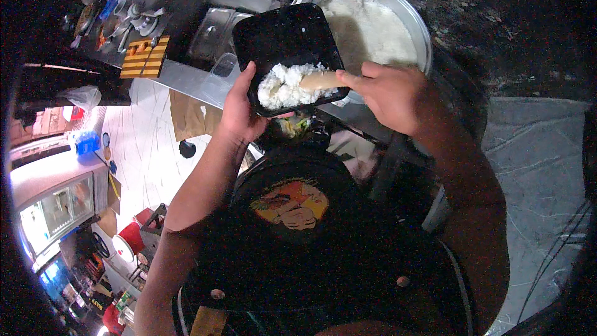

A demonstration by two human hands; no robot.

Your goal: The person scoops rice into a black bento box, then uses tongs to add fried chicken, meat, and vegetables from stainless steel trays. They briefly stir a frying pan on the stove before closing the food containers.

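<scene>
- Closest is the person's black apron [298, 261], with a colourful printed picture on its chest.
- The left hand [242, 109] grips a black tray [280, 40] by its left side, thumb at the rim and other fingers underneath.
- The right hand [395, 99] is closed around the handle of a pale paddle [320, 80], whose blade touches white rice [283, 90] in the near half of the tray.
- Partly hidden under the tray's near edge is some green and yellow food [293, 126].
- Just beyond the tray, to the right, stands a large round metal pot [426, 43] holding more rice [388, 31].
- Left of the tray, a clear plastic container [222, 71] sits near a metal pan [208, 34].
- Farther left is a striped board [145, 57].
- Well apart, across the pale floor [149, 124], stands a glass-fronted case [59, 202].
</scene>
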